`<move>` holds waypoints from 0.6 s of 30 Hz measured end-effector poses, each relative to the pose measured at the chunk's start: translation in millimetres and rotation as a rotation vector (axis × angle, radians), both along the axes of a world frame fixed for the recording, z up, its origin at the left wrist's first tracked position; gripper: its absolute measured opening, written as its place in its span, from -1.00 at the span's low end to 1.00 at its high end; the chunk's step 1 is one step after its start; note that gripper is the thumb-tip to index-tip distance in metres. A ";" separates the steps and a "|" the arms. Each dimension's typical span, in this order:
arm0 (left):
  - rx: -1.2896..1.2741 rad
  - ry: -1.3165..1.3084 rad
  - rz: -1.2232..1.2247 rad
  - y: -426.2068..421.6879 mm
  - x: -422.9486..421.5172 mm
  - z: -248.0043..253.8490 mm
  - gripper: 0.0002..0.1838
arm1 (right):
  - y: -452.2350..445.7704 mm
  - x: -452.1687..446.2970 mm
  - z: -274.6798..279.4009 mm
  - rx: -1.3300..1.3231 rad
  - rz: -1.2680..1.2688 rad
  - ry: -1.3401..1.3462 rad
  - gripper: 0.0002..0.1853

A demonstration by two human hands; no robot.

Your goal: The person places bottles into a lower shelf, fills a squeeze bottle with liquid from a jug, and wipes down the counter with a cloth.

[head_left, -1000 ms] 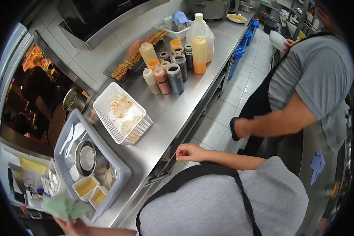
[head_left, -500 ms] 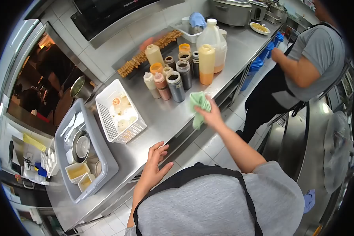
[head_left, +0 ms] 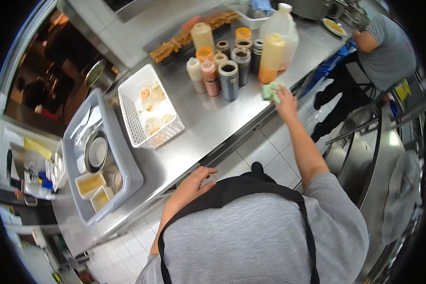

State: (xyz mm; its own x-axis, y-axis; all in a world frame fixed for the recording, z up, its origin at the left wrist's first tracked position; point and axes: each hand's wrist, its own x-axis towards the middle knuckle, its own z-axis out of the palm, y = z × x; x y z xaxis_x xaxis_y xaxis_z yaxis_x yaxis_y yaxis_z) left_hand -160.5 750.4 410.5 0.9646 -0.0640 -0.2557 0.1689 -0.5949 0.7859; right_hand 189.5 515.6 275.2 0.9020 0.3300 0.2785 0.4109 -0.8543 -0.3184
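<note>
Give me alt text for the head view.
A right hand holds a green cloth on a steel counter beside sauce bottles; the empty left hand hovers near its edge. Further left sit a white basket and a grey dish tub.

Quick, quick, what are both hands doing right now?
Left hand: open, nothing seen in it.
Right hand: closed on the cloth.

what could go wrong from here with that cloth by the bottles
The right hand has the green cloth close to the tall bottle with orange liquid, so a wide wipe could knock it over. Several squeeze bottles, like the dark one, look open on top and might spill if bumped. The cloth is also near the counter's front edge, so crumbs or drips could end up on the floor.
</note>
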 end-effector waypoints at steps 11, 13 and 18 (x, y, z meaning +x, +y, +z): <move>-0.015 -0.004 0.281 -46.0 73.0 -21.9 -0.52 | -36.3 41.5 30.3 0.118 0.388 0.021 -0.62; -0.100 -0.032 0.331 -70.1 107.9 -24.3 -0.48 | -21.0 26.1 46.7 0.174 0.578 0.275 -0.68; -0.003 -0.484 0.575 -93.8 177.2 -59.1 -0.40 | 25.3 -24.9 46.2 0.488 0.943 0.759 -0.58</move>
